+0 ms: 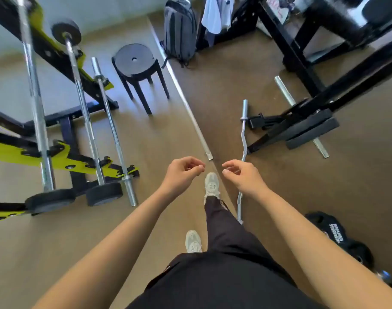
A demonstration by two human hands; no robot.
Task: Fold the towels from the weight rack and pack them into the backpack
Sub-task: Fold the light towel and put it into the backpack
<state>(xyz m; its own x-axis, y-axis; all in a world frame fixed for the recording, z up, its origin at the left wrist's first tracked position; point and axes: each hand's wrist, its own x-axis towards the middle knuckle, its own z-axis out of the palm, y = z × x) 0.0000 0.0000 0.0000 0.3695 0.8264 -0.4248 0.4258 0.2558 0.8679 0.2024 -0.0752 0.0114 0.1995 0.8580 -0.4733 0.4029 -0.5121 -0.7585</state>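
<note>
A grey backpack [179, 30] stands upright on the floor at the far middle. Just right of it, light blue and white towels [215, 13] hang over the black weight rack [301, 47]. My left hand [182, 172] and my right hand [242, 173] are held out in front of me at waist height, far from the towels and backpack. The fingers of both hands hang loosely curled, and neither hand holds anything.
A black round stool [136, 63] stands left of the backpack. A yellow-and-black bench frame with several barbells [86, 117] fills the left. A long metal strip [186, 101] runs along the floor. A curl bar [242, 152] and black weight plates [310, 130] lie at the right.
</note>
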